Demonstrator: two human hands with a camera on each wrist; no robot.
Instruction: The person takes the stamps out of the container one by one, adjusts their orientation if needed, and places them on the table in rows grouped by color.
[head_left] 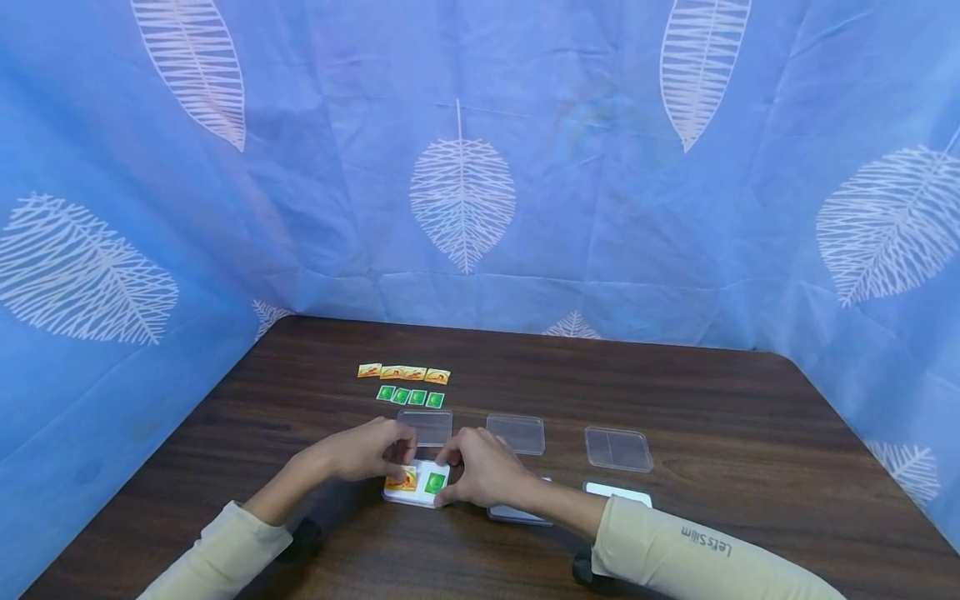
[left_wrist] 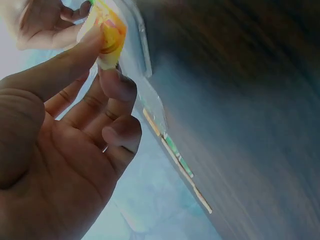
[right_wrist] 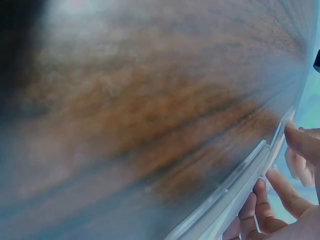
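Pinching an orange card [head_left: 406, 480] between thumb and forefinger, my left hand [head_left: 365, 450] holds it at the left side of a white case [head_left: 422, 477]; rightward lies a green card [head_left: 435, 483], then my right hand [head_left: 486, 468], thumb and finger clamped on the case's right end.

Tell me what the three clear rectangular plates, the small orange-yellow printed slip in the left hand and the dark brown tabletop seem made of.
Clear rectangular plates: likely smooth plastic; the brown surface shows through.
Orange-yellow printed slip in the left hand: perhaps paper or film, being thin; finish unclear.
Dark brown tabletop: wood or wood-look laminate, faintly glossy; streaked grain shows.
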